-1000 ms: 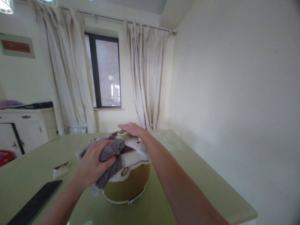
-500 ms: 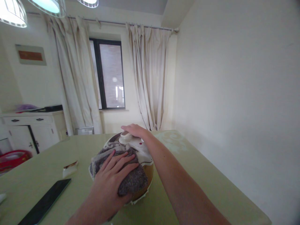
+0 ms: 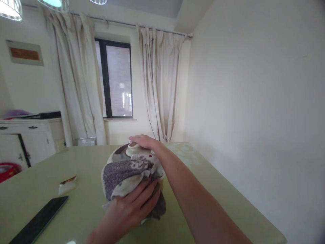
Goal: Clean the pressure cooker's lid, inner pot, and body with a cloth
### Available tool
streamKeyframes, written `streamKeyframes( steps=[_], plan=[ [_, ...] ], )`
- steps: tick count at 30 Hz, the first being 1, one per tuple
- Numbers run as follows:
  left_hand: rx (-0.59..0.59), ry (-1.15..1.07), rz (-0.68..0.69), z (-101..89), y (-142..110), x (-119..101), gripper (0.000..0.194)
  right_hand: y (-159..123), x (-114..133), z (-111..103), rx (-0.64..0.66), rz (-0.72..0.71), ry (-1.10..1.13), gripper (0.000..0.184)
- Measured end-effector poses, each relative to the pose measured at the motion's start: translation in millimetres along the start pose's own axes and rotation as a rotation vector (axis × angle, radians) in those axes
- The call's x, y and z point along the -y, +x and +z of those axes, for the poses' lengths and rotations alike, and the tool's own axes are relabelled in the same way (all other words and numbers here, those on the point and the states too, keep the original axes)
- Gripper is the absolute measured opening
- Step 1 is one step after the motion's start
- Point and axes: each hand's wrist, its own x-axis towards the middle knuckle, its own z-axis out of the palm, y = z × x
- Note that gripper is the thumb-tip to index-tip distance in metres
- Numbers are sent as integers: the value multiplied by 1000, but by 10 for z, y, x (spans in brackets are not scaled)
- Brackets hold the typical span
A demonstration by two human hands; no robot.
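Observation:
A round white-and-tan appliance (image 3: 144, 153) with a raised white part on top stands on the green table (image 3: 86, 162). Its kind is unclear, since my hands and a cloth cover much of it. My left hand (image 3: 135, 205) is closed on a grey fuzzy cloth (image 3: 122, 172), which lies bunched over the near side and top. The cloth's paler side shows at a fold by my fingers. My right hand (image 3: 142, 140) holds the far top of the appliance, its fingers close together and pointing left. The right thumb is hidden.
To the left lie a dark flat phone-like slab (image 3: 39, 220) and a small white packet (image 3: 67, 184). A plain wall (image 3: 254, 101) runs along the right. Behind are curtains (image 3: 162, 84), a window and a white cabinet (image 3: 38, 137) with a red basket (image 3: 8, 171).
My left hand has shifted slightly right and down, bunching and folding the cloth so that its pale side shows. My right hand stays on the appliance. The view has turned slightly right.

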Motion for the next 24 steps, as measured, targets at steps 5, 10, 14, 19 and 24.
streamKeyframes(
  steps=[5,10,14,19,24],
  plan=[
    [-133,-152,-423,21,-637,226,69,-55,46,-21,35,17,-37,66],
    [-145,-431,-952,44,-830,414,67,-68,79,-30,31,36,-72,65],
    [-92,-534,-1255,-20,-543,707,61,-72,97,-34,35,18,-111,66],
    [-18,-326,-1007,-153,-175,883,51,-96,100,-30,6,28,-82,61],
    [44,-125,-484,-266,-31,360,45,-103,88,-27,11,43,-63,63]
  ],
)
